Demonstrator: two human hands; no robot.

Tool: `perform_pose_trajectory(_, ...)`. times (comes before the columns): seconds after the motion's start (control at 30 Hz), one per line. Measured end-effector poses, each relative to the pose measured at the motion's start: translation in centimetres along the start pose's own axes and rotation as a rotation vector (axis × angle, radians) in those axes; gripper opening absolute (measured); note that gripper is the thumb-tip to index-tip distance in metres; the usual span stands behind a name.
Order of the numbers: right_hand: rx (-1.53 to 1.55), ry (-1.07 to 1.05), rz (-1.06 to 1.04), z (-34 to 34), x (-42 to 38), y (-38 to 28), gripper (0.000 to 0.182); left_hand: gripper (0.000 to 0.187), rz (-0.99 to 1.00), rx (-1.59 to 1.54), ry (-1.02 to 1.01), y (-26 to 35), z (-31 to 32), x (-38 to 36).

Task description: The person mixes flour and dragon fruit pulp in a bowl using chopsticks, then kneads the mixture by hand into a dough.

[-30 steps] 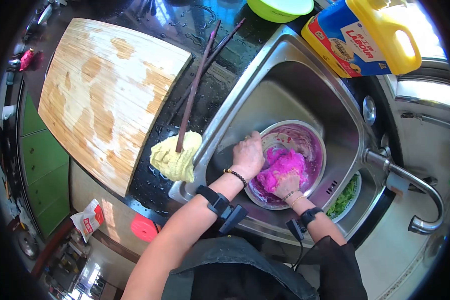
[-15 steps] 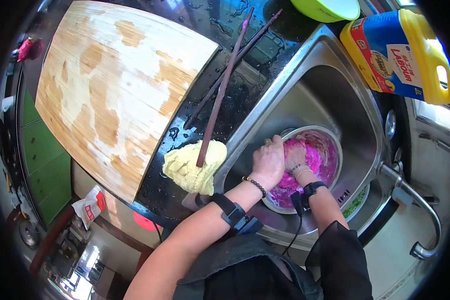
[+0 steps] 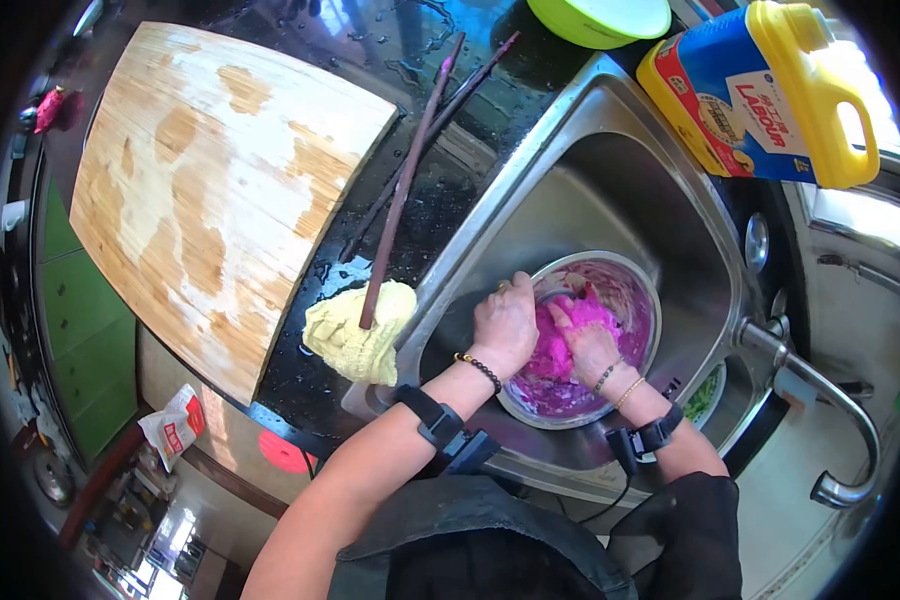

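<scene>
A metal bowl [image 3: 646,300] smeared with purple-pink sits in the sink, holding a bright magenta dough [image 3: 550,350]. My left hand [image 3: 506,325] is closed at the bowl's left rim, its fingertips partly hidden. Inside the bowl, my right hand [image 3: 588,348] presses into the dough with its fingers bent, pink showing on them. A dark beaded bracelet is on my left wrist, and thin bracelets circle my right one. Black straps with devices wrap both forearms.
The bowl stands in a steel sink [image 3: 530,195] beside a faucet [image 3: 820,385]. Left are a pale yellow cloth [image 3: 355,335], brown chopsticks [image 3: 406,190] and a floury wooden board [image 3: 220,190]. A yellow detergent jug [image 3: 760,100] and green bowl [image 3: 610,20] stand behind.
My right hand has drawn back slightly, so its fingers on the dough show more. My left hand stays at the rim. The whole view has shifted a little.
</scene>
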State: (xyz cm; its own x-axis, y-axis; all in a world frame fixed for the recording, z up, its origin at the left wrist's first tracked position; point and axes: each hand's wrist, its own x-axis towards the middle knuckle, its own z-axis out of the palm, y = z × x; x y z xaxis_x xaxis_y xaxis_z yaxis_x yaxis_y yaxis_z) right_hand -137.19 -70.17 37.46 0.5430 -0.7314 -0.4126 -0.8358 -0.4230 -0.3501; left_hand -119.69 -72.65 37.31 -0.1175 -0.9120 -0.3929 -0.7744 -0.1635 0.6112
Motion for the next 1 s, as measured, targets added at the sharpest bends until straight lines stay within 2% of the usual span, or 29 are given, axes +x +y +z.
perform_pose_trajectory(0.03, 0.005, 0.004, 0.007, 0.0, 0.3, 0.5, 0.069, 0.016, 0.006, 0.005, -0.005, 0.0, 0.0, 0.0)
perform_pose_trajectory(0.1, -0.183, 0.301, -0.131, -0.3, 1.5, 2.1, 0.060, 0.014, -0.006, 0.009, -0.015, 0.1, -0.1, 0.0)
perform_pose_trajectory(0.13, -0.185, 0.309, -0.121, -0.8, 1.9, 2.8, 0.060, 0.014, 0.006, 0.013, -0.017, 0.1, 0.0, 0.1)
perform_pose_trajectory(0.2, -0.098, -0.237, 0.378, -1.9, 1.9, 4.5, 0.055, 0.012, 0.009, 0.006, -0.001, -0.1, 0.1, -0.1)
perform_pose_trajectory(0.23, -0.137, 0.054, 0.258, 1.4, 0.3, 6.3, 0.048, 0.013, 0.002, -0.004, -0.003, -0.1, 0.1, -0.1)
perform_pose_trajectory(0.27, -0.135, 0.062, 0.258, 2.3, -0.6, 6.8, 0.048, 0.013, 0.006, 0.001, 0.000, -0.2, 0.1, 0.0)
perform_pose_trajectory(0.33, -0.016, -0.098, 0.426, 3.7, -2.5, 6.9, 0.041, 0.014, 0.006, -0.024, -0.029, -0.3, 0.2, -0.2)
perform_pose_trajectory(0.37, -0.012, -0.091, 0.438, 5.3, -3.3, 6.9, 0.041, 0.014, 0.019, -0.019, -0.035, -0.3, 0.2, -0.2)
perform_pose_trajectory(0.43, 0.180, 0.098, 0.610, 8.7, -4.7, 7.1, 0.036, 0.014, -0.001, -0.033, -0.013, 0.0, 0.2, -0.2)
perform_pose_trajectory(0.47, 0.131, 0.257, 0.590, 9.7, -5.1, 6.3, 0.035, 0.014, 0.011, -0.031, -0.012, 0.1, 0.2, -0.2)
perform_pose_trajectory(0.53, 0.012, 0.404, 0.502, 10.3, -6.3, 5.1, 0.030, 0.014, -0.009, -0.028, -0.026, 0.1, 0.1, -0.1)
perform_pose_trajectory(0.63, 0.111, 0.540, 0.548, 9.3, -5.4, 6.1, 0.024, 0.015, 0.011, 0.005, -0.085, 0.2, -0.3, 0.0)
perform_pose_trajectory(0.73, 0.211, 0.630, 0.538, 8.2, -0.2, 7.4, 0.019, 0.018, 0.017, 0.017, -0.142, 0.2, -0.5, 0.2)
perform_pose_trajectory(0.77, 0.462, 0.640, 0.530, 7.5, 1.2, 7.0, 0.018, 0.017, 0.011, 0.012, -0.168, 0.1, -0.5, 0.3)
perform_pose_trajectory(0.8, 0.712, 0.645, 0.516, 6.2, 2.5, 6.1, 0.019, 0.017, 0.025, 0.022, -0.171, 0.1, -0.6, 0.5)
perform_pose_trajectory(0.87, 0.333, 0.354, 0.578, 4.3, 4.7, 4.0, 0.023, 0.016, 0.010, 0.034, -0.203, 0.2, -0.6, 0.4)
perform_pose_trajectory(0.93, 0.364, 0.279, 0.578, 0.7, 5.1, 1.0, 0.025, 0.016, 0.043, 0.026, -0.206, 0.1, -0.6, 0.5)
perform_pose_trajectory(1.0, 0.336, 0.169, 0.429, 3.8, 5.4, 0.2, 0.018, 0.017, 0.041, 0.029, -0.191, 0.1, -0.5, 0.6)
